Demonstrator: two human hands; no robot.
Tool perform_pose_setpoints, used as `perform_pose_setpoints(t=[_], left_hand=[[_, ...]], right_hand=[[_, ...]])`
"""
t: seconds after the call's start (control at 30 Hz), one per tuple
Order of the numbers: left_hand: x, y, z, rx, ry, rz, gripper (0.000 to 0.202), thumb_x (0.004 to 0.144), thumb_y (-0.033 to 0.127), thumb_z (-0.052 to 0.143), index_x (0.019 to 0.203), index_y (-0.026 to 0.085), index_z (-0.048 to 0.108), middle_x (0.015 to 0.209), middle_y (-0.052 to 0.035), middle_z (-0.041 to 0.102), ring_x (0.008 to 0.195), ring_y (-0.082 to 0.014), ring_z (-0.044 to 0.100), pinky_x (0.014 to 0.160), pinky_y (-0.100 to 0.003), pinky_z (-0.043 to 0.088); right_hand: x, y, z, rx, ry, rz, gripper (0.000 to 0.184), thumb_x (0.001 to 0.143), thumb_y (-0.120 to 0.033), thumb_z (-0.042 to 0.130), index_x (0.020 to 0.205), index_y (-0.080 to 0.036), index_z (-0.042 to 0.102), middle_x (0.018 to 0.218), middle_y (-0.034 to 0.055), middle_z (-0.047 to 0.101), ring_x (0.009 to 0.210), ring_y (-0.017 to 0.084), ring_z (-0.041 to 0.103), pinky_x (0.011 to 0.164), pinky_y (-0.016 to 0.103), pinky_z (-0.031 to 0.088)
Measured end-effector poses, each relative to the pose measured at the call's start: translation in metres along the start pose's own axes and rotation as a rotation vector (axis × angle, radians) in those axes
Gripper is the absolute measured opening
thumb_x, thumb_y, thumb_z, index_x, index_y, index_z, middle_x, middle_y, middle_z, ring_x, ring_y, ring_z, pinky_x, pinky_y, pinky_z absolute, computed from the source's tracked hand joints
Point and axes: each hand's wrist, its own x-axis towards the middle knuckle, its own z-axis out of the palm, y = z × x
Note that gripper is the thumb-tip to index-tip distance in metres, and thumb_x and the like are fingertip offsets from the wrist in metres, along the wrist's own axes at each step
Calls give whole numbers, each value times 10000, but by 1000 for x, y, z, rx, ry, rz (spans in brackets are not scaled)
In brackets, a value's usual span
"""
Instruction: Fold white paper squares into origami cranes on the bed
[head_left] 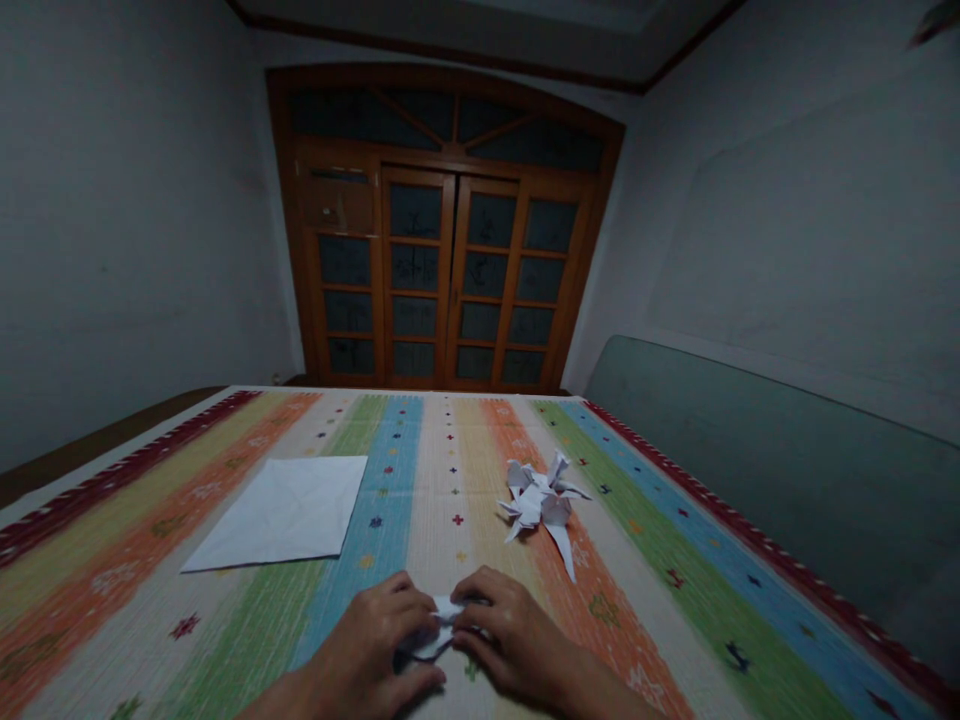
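Note:
My left hand (pixel 379 640) and my right hand (pixel 506 635) meet at the near edge of the striped cloth, fingers curled and pinched on a small folded white paper piece (pixel 448 608) that lies between them on the cloth. Most of that piece is hidden under my fingers. A little beyond my right hand lie finished white folded paper figures (pixel 541 500), bunched together with one long point sticking toward me. To the left, a flat white paper sheet (pixel 285 512) rests on the cloth, apart from both hands.
The colourful striped cloth (pixel 675 560) covers the whole work surface. A wooden door with dark glass panes (pixel 450 290) stands at the far end. A grey-green padded backrest (pixel 787 460) runs along the right wall. The room is dim.

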Motion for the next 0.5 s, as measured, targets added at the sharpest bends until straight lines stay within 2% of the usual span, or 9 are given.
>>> perform_pose_setpoints(t=[0.1,0.17,0.23,0.33,0.5], left_hand=[[2,0,3,34,-17,-29,37,873,210,712,879,204,748,887,-62,793,814,-229,660,740,-321,504],[3,-1,5,27,6,-58,141,910,169,644,835,209,757,816,-50,785,771,-211,655,701,-294,492],[4,-3,7,12,7,-92,184,914,151,623,809,211,762,767,-42,772,751,-205,651,688,-283,483],[2,-7,9,-15,5,-128,184,886,99,621,888,214,764,803,-36,777,781,-210,657,718,-291,479],[-2,-12,12,-32,3,-140,227,867,52,623,933,225,753,835,-26,779,817,-217,661,737,-295,473]], right_hand=[[2,0,3,-27,26,-1,106,945,-219,631,964,-202,734,1031,97,717,940,226,655,822,331,521],[2,0,5,-47,45,31,94,942,-216,639,937,-197,731,989,90,714,906,222,651,796,323,515],[2,1,7,-65,60,81,66,929,-210,664,913,-194,726,952,80,709,883,220,643,778,319,505],[2,2,9,-64,66,147,22,900,-177,702,906,-193,715,929,68,701,883,221,632,777,316,493],[2,10,9,93,89,196,114,838,-91,739,864,-197,709,921,47,689,903,206,631,793,293,480]])
